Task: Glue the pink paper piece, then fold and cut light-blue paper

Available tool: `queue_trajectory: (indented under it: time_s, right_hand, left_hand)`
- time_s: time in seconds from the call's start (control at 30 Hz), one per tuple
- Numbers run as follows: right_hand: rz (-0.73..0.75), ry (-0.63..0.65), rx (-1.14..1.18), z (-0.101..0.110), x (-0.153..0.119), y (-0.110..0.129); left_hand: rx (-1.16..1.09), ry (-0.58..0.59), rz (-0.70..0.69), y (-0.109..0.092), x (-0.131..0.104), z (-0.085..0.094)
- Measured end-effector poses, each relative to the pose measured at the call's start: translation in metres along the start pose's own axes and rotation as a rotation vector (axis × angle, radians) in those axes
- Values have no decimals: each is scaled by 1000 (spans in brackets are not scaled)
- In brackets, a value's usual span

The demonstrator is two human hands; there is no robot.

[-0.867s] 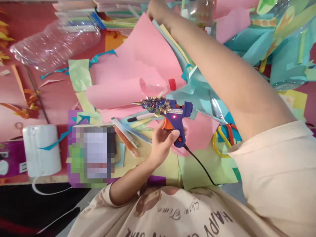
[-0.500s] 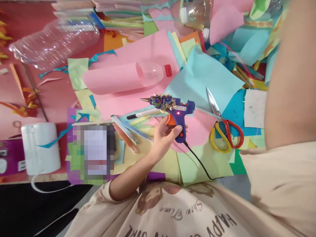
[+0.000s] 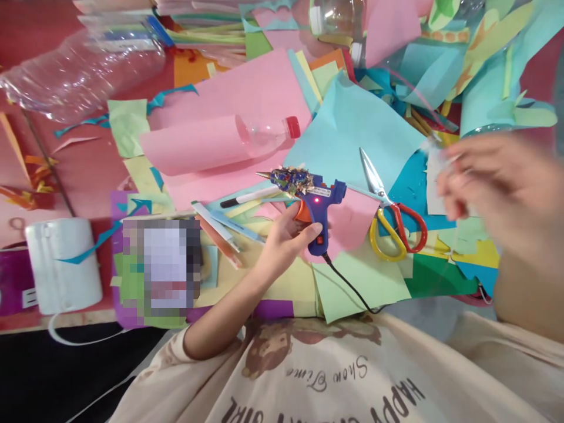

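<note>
My left hand (image 3: 288,241) is wrapped round the handle of a blue hot glue gun (image 3: 318,217). Its nozzle points left, its red light is on, and crusted bits cover its front. At the right, my right hand (image 3: 484,176) is raised over the papers and smeared by motion; something thin and whitish seems to be at its fingertips, too blurred to name. Between the hands lie scissors (image 3: 385,202) with one red and one yellow handle. A bottle with a red cap (image 3: 292,127), wrapped in pink paper (image 3: 189,144), lies behind the glue gun.
Clear plastic bottles (image 3: 83,70) lie at the back left. A white case (image 3: 64,264) and a blurred-out device (image 3: 165,267) are at the left. Pens (image 3: 215,226) lie near my left hand. Coloured paper covers much of the table; the black cord (image 3: 352,288) runs toward my lap.
My right hand has come into view at the right, where only the forearm showed before. My left hand still holds the glue gun. The view has shifted slightly to the right.
</note>
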State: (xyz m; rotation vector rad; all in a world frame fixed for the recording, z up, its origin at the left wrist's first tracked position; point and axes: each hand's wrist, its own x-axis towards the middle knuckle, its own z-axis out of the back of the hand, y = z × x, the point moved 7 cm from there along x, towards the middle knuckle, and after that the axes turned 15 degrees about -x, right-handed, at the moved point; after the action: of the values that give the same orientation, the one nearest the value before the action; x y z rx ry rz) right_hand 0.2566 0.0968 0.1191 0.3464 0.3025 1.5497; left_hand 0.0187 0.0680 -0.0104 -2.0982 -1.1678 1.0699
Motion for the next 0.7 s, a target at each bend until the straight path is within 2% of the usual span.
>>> queue_trajectory:
  time_s: [0.13, 0.23, 0.33, 0.5, 0.7]
  right_hand:
    - [82, 215, 111, -53, -33, 6]
    - [125, 193, 175, -75, -37, 10]
    - [151, 149, 194, -83, -32, 13]
    - [244, 112, 185, -84, -27, 25]
    - [291, 88, 104, -88, -25, 24]
  left_hand:
    - [-18, -26, 23, 8, -4, 8]
    - [-2, -35, 46, 17, -4, 14]
    - [10, -15, 45, 19, -4, 13]
    - [13, -12, 45, 19, -5, 10]
    - [45, -38, 58, 20, -5, 10]
